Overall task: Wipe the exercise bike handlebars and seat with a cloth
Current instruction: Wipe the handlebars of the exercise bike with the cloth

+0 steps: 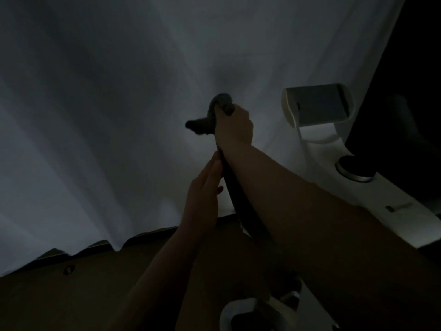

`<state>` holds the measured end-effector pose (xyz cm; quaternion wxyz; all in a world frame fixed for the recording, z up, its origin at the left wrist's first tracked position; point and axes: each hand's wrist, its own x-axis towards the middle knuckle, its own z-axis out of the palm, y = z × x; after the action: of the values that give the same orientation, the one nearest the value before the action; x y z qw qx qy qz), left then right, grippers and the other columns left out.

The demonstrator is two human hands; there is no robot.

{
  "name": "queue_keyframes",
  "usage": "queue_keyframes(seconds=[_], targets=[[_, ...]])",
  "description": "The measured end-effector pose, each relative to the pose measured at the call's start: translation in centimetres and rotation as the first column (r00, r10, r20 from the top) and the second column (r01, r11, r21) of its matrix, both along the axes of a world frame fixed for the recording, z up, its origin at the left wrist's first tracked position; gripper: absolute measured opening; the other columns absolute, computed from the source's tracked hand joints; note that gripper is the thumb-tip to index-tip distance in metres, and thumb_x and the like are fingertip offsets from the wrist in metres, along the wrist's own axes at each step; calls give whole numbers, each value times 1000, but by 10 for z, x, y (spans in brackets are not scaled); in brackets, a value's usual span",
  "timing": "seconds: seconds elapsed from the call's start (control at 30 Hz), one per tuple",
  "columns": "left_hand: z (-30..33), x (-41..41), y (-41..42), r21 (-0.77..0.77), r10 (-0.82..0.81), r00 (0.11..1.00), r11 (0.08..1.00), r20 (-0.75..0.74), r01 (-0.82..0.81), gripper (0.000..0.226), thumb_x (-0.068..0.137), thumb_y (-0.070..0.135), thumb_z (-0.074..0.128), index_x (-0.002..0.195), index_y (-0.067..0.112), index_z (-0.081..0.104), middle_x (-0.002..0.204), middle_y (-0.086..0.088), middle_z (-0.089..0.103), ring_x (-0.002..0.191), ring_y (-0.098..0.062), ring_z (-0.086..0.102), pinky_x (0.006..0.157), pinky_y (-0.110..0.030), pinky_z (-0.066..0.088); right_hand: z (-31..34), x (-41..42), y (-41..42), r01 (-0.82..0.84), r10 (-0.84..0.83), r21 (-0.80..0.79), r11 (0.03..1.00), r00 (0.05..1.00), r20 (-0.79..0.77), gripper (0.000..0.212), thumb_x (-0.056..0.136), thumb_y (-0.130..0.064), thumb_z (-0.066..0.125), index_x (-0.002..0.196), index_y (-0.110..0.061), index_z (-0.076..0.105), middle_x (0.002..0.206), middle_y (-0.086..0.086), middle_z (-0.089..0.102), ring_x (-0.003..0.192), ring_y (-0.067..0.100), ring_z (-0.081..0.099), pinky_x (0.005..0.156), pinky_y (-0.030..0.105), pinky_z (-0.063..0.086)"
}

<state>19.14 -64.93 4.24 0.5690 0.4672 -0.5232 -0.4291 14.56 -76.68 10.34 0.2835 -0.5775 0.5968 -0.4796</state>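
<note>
Gripping the grey cloth (216,113) bunched round the far tip of the dark handlebar (235,189), the right hand (235,125) curls tight. Left hand (205,185) lies flat-fingered against the bar, nearer. Cloth's soft and light, probably slips easily; keep it wrapped round the stiff bar.

We see a dark brown floor (71,302) across the bottom of the dim view. Along its far edge hangs the hem of a white curtain (119,115), folds just meeting it. A small round dark fitting (68,269) sits on the floor near that edge, toward the left; we cannot tell what it is.
</note>
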Motion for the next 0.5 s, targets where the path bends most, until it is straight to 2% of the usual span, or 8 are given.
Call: queue_keyframes(seconds=[0.07,0.17,0.23,0.3,0.33,0.4,0.43,0.5], targets=[[-3,-1,2,22,5,1000,1000,-11,-5,29,102,28,33,127,41,40,127,19,49,125,-10,48,98,-31,42,-10,-5,16,5,-6,-64,998,1000,-21,30,100,-30,44,117,-9,56,104,5,61,93,19,60,73,23,42],[-3,-2,3,40,21,998,999,-59,-18,25,100,30,35,118,42,47,130,11,53,124,-13,49,98,-33,42,-18,-19,37,-135,26,-209,969,890,-455,43,100,-27,43,142,-17,39,135,12,46,117,24,50,95,31,39],[-3,-4,2,52,26,995,998,-95,-21,24,100,29,35,115,43,46,122,16,54,123,-12,50,97,-31,41,-11,-26,29,-254,34,-210,944,710,-703,42,100,-23,41,142,-16,38,138,15,42,116,28,49,94,34,39],[-3,-4,2,57,18,996,998,-89,-13,26,99,29,35,119,43,41,113,25,52,118,-9,51,95,-28,41,-2,-23,11,-323,59,-179,929,608,-792,29,99,-19,42,124,-9,52,122,13,50,102,26,54,81,31,39],[-2,-4,2,53,11,998,999,-67,-8,27,99,29,35,120,45,39,110,29,50,114,-5,52,93,-26,42,1,-20,3,-333,73,-174,927,614,-786,23,97,-20,43,112,-7,56,110,11,54,93,23,54,74,28,36],[-1,-2,2,52,6,999,999,-40,-4,27,100,29,35,119,48,39,106,33,49,106,4,51,91,-24,43,-1,-14,-5,-300,90,-199,933,731,-677,20,96,-21,46,98,-6,59,90,7,55,79,18,53,68,27,38],[0,-1,2,58,4,999,998,-36,-2,27,101,29,36,120,47,39,106,33,49,104,5,52,92,-25,43,-5,-12,-3,-257,102,-212,943,830,-549,21,97,-22,47,98,-6,60,88,6,58,76,16,53,68,26,41],[0,-1,4,65,4,1000,998,-15,-3,25,102,31,34,119,49,39,106,32,49,109,-1,53,96,-29,42,-9,-12,7,-139,110,-197,971,983,-150,27,98,-27,47,106,-7,61,96,6,64,79,13,55,68,21,42]])
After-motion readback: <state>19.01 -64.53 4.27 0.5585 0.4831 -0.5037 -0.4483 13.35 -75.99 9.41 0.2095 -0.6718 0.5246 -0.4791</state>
